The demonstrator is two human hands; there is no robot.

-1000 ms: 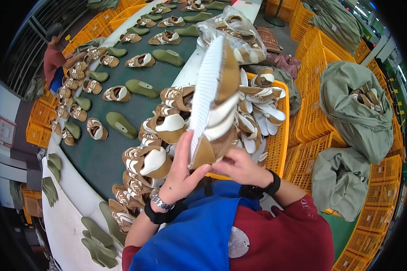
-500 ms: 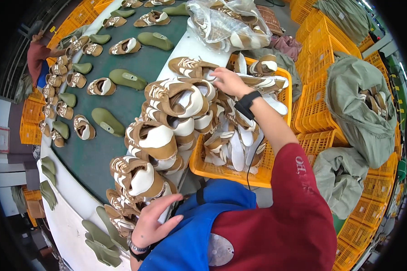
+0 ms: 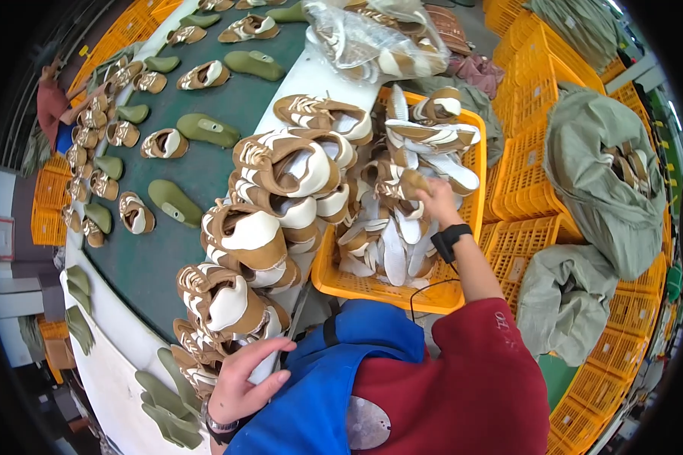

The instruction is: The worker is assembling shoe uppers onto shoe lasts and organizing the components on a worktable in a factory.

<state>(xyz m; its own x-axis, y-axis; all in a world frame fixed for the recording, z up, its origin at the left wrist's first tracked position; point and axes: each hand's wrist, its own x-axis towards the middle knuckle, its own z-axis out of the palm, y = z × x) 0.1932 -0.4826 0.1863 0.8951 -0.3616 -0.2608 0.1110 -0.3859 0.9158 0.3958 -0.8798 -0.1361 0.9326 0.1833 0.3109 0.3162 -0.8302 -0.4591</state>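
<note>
The left hand [image 3: 241, 388], thumb and fingers apart, is beside the blue apron [image 3: 303, 402]. Ahead and rightward, the right hand [image 3: 439, 202] grips the toe of a brown shoe [image 3: 391, 186] inside the orange basket [image 3: 341, 285]. The shoe looks light, soft and unlikely to slip; its firmer toe or heel should hold best. Left of that hand, shoes [image 3: 281, 168] pile on the table [image 3: 133, 265].

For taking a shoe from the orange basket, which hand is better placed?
Probably the right hand: it is over the basket at a shoe; the left hand is beside the blue apron.
</note>
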